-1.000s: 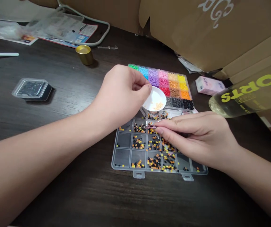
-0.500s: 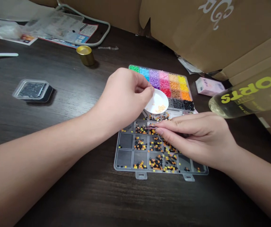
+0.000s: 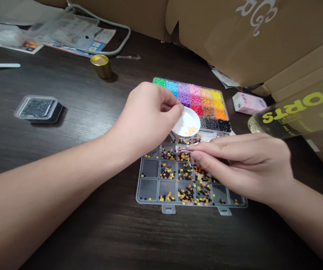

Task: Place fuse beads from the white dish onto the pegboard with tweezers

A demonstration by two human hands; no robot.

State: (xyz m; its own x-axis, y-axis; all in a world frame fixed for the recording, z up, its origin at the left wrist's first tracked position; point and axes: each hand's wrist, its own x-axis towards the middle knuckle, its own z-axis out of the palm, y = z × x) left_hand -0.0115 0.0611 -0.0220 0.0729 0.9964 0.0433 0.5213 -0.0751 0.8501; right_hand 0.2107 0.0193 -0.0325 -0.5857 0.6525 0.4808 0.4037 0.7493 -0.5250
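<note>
The white dish is being held by the left hand above the seam between the clear tray and the bead box, right of the middle of the desk. Its rim is being pinched at the upper left by the fingers, closed with thumb against fingertip. The dish is round, so no long axis is being shown; its open face is being tipped toward the near edge of the desk, and pale orange beads are being gathered at its near side.

The tweezers are being gripped by the right hand, the fingers being closed on them from the right. Their long axis is being kept nearly parallel to the near edge, with the tips being pointed toward the left edge, over the tray and just below the dish. Whether a bead is being held between the tips cannot be told.

Black, orange and yellow beads are being held in the tray's compartments, its two latches being turned toward the near edge. Beads sorted by colour are being held in the bead box, toward the far edge. Toward the left edge a lidded tub is being carried by the desk, and farther back a gold cup.
</note>
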